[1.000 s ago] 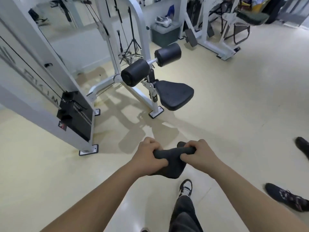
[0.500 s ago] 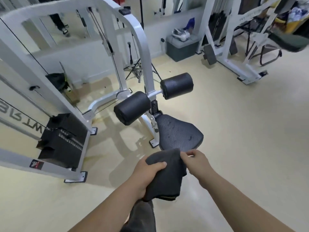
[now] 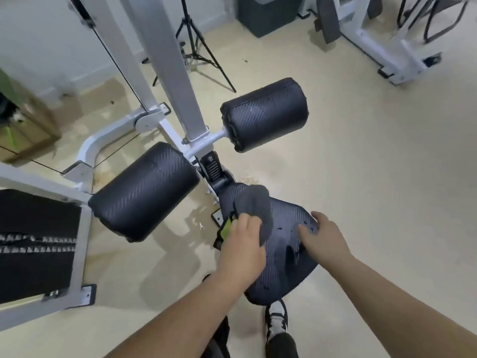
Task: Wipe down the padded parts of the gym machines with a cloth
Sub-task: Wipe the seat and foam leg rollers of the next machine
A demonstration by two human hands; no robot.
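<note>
A dark grey cloth (image 3: 255,206) lies bunched on the far left part of the black padded seat (image 3: 281,270) of a white gym machine. My left hand (image 3: 242,244) grips the cloth and holds it down on the seat. My right hand (image 3: 324,237) rests on the seat's right edge, fingers spread over the padding. Two black roller pads sit above the seat: the left roller pad (image 3: 144,192) and the right roller pad (image 3: 264,113).
The machine's white upright post (image 3: 170,65) rises behind the seat. A black weight stack (image 3: 33,244) stands at the left. A tripod (image 3: 198,47) and a dark box (image 3: 265,14) are by the wall; another white machine (image 3: 382,40) is far right. My shoe (image 3: 277,319) is under the seat.
I have stepped up to the seat. My right hand let go of the cloth and moved onto the seat's right side; my left hand brought the cloth down onto the seat.
</note>
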